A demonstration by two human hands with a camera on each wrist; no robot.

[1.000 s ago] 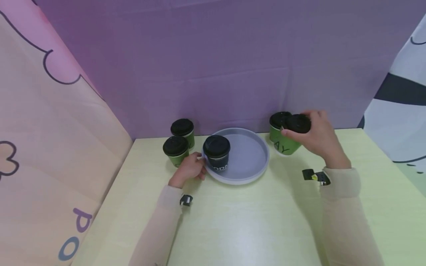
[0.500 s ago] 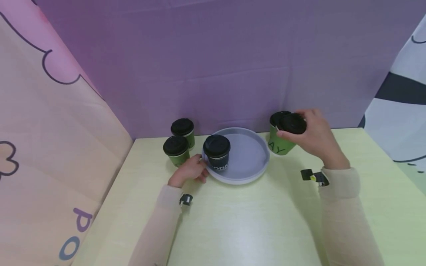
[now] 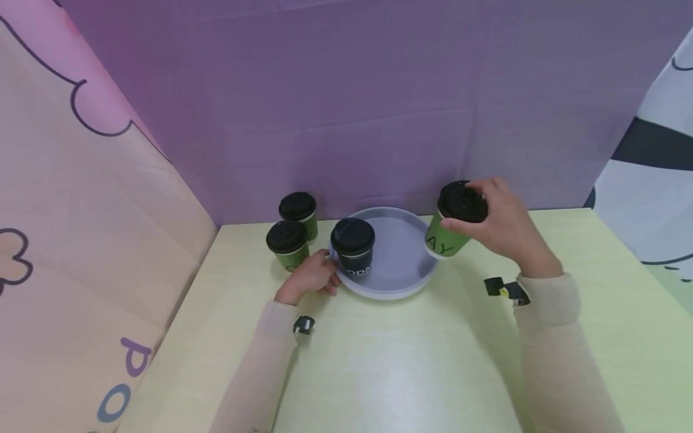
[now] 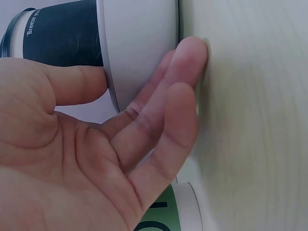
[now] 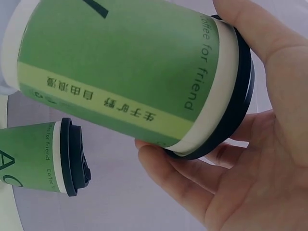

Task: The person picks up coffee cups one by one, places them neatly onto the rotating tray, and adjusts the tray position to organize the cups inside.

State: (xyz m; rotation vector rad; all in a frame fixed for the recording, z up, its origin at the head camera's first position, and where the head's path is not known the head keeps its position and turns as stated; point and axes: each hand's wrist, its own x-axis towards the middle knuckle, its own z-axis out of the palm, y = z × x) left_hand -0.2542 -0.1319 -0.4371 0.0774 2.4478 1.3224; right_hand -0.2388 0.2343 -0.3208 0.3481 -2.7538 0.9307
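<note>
In the head view my right hand (image 3: 503,225) grips a green paper coffee cup (image 3: 449,239) around its black lid. The cup tilts, its base overlapping the right rim of a round grey tray (image 3: 403,258). In the right wrist view, thumb and fingers close around the lid of this cup (image 5: 115,72). My left hand (image 3: 311,276) holds the tray's left edge, with the thumb on the rim and the fingers curled along its side wall (image 4: 139,43). A dark coffee cup (image 3: 355,263) with a black lid stands upright on the tray's left part.
Two green lidded cups, a front one (image 3: 288,242) and a rear one (image 3: 299,209), stand left of the tray. Another green cup (image 5: 31,159) stands behind the held one, mostly hidden in the head view. A purple cloth backdrop (image 3: 346,108) rises at the table's back edge.
My right hand has moved left with the green cup, from beside the tray to its right rim. My left hand and the dark cup stay nearly where they were.
</note>
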